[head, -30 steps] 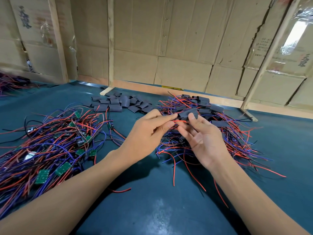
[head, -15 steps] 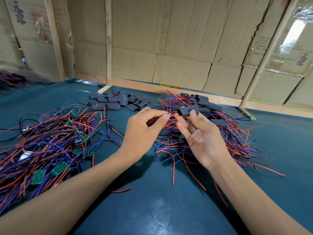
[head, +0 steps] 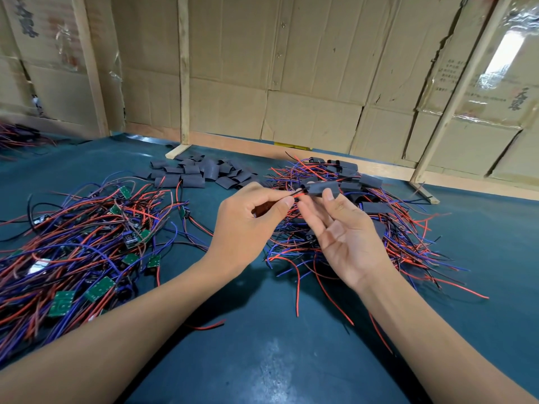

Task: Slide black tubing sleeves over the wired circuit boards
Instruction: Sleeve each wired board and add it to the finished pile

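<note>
My right hand [head: 347,237] holds a black tubing sleeve [head: 322,188] between its fingertips, palm turned up. My left hand [head: 248,225] pinches the red and black wires [head: 296,194] that come out of the sleeve's left end. The board inside the sleeve is hidden. Both hands are raised above a pile of sleeved boards [head: 361,205] with red and blue wires. A pile of bare green boards with wires [head: 73,249] lies to the left. Loose black sleeves [head: 198,173] lie in a heap behind my left hand.
The work surface is a dark teal mat [head: 262,360]. A cardboard wall [head: 291,83] with wooden posts [head: 183,71] closes the back. Another wire bundle [head: 17,138] lies at the far left. A stray red wire [head: 204,326] lies between my forearms.
My left hand has pulled a little to the left with the wires, and more of the sleeve shows at my right fingertips. Both hands stay above the right pile.
</note>
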`<control>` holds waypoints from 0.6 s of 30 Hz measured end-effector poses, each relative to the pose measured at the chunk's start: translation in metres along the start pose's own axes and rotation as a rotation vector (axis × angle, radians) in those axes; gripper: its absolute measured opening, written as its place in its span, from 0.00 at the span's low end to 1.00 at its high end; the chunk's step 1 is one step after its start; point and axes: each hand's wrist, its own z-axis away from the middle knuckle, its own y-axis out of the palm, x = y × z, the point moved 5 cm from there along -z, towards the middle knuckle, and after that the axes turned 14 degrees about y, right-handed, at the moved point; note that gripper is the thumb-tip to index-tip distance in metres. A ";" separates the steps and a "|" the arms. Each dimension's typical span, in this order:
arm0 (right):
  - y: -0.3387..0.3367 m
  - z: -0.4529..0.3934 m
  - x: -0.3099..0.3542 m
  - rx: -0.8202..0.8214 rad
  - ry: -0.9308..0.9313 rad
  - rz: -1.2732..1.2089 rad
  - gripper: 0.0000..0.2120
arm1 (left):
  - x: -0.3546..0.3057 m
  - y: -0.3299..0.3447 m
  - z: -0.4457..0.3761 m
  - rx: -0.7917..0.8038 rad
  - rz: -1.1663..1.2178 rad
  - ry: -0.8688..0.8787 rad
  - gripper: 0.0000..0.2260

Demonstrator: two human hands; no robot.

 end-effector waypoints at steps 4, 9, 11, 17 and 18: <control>0.000 0.000 -0.001 -0.002 0.008 -0.029 0.05 | -0.003 -0.001 0.000 -0.010 -0.014 0.019 0.08; 0.001 -0.001 -0.003 -0.010 0.021 -0.104 0.05 | -0.006 0.001 0.001 -0.015 -0.020 0.043 0.11; 0.000 -0.001 -0.004 -0.011 0.029 -0.128 0.05 | -0.007 0.001 0.001 -0.012 -0.036 0.060 0.11; -0.001 0.000 -0.003 -0.031 0.028 -0.100 0.04 | -0.014 0.000 0.000 -0.015 -0.164 0.179 0.11; -0.001 0.000 -0.003 -0.032 0.032 -0.093 0.04 | -0.014 0.000 0.000 -0.017 -0.188 0.195 0.11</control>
